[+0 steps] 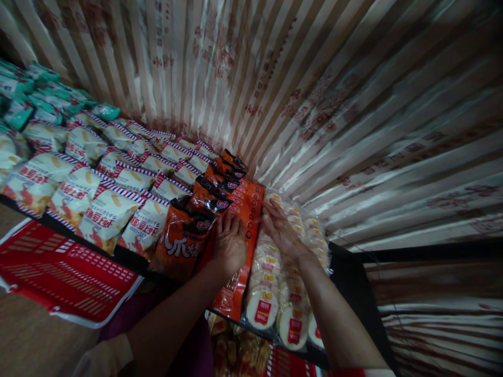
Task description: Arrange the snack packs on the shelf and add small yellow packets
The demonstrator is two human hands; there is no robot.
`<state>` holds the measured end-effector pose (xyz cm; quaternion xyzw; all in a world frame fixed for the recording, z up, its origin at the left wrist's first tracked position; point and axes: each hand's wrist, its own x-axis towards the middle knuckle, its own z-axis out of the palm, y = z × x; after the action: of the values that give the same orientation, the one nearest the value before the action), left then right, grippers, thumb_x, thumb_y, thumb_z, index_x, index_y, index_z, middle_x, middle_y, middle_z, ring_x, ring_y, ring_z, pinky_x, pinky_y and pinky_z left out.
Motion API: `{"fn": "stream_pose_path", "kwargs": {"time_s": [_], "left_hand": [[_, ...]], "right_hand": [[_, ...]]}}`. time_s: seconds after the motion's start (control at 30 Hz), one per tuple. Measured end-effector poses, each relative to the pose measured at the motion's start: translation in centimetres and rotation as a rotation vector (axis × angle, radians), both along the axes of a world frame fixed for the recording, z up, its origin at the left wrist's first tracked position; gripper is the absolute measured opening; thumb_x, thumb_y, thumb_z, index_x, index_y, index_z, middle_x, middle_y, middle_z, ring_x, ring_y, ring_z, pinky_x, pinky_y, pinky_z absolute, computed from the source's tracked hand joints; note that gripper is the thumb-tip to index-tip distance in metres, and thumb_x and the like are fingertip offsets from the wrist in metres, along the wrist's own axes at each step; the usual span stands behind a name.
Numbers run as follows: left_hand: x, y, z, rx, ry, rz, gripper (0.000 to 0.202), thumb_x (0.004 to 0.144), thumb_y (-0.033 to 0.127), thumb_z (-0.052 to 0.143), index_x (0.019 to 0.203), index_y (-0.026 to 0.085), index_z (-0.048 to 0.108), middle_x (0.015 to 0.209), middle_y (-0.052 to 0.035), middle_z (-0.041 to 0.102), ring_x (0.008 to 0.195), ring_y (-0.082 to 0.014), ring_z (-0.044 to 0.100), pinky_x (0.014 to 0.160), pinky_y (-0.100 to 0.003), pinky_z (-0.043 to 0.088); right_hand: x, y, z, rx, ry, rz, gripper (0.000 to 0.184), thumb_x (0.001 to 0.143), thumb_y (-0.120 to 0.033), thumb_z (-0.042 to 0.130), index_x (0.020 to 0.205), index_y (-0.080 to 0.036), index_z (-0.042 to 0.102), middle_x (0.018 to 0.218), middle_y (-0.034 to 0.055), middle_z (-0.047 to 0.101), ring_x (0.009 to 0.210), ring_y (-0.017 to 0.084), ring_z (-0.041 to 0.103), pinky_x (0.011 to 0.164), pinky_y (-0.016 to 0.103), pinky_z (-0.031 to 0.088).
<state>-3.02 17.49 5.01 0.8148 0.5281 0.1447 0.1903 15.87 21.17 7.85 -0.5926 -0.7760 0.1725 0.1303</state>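
My left hand (229,247) lies flat, fingers stretched out, on a row of flat orange snack packets (236,288). Beside it, my right hand (283,230) rests with extended fingers on rows of round pale cakes in clear wrap (262,309), which carry red and yellow labels. Nothing is gripped in either hand. Just left of my left hand stand orange and black snack bags (181,243) in a column. Parts of the orange packets and the cakes are hidden under my hands and forearms.
White snack bags with striped edges (98,217) fill the shelf to the left, with green bags (51,94) beyond. A red shopping basket (74,272) sits below the dark shelf edge. Pleated printed sheeting (236,68) rises behind. More packaged food (231,348) shows lower down.
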Motion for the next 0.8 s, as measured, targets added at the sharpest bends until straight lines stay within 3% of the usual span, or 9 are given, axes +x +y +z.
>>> {"fn": "stream_pose_path", "kwargs": {"time_s": [0.27,0.4,0.57,0.8], "left_hand": [[0.1,-0.3,-0.1,0.044,-0.021,0.006,0.047,0.091,0.027,0.043,0.133,0.009,0.052,0.152,-0.0157,0.033,0.143,-0.0346,0.021,0.116,-0.055,0.019],[0.3,-1.3,0.3,0.083,0.031,-0.044,0.043,0.092,0.021,0.042,0.133,0.014,0.053,0.148,-0.0153,0.040,0.141,-0.0323,0.028,0.114,-0.053,0.026],[0.0,-2.5,0.8,0.097,0.126,-0.118,0.043,0.092,0.020,0.041,0.132,0.009,0.053,0.142,-0.0196,0.046,0.137,-0.0331,0.036,0.113,-0.051,0.026],[-0.5,-2.5,1.3,0.062,0.143,-0.166,0.049,0.091,0.024,0.040,0.136,0.006,0.048,0.143,-0.0216,0.044,0.137,-0.0359,0.034,0.114,-0.053,0.021]], "right_hand": [[-0.1,0.0,-0.2,-0.021,-0.012,0.014,0.072,0.091,-0.068,0.016,0.120,-0.025,0.067,0.153,-0.0007,0.035,0.147,0.027,0.009,0.121,0.051,0.012],[0.1,0.2,-0.5,-0.004,-0.023,0.024,0.073,0.091,-0.067,0.015,0.117,-0.025,0.069,0.153,-0.0006,0.034,0.147,0.027,0.010,0.121,0.051,0.013],[0.3,0.4,-0.9,0.000,-0.012,0.005,0.072,0.092,-0.067,0.016,0.111,-0.025,0.072,0.152,0.0002,0.037,0.147,0.028,0.012,0.121,0.052,0.012],[0.2,0.2,-0.6,0.009,0.032,-0.025,0.071,0.093,-0.064,0.016,0.112,-0.024,0.071,0.151,0.0019,0.038,0.146,0.028,0.013,0.120,0.055,0.014]]}}
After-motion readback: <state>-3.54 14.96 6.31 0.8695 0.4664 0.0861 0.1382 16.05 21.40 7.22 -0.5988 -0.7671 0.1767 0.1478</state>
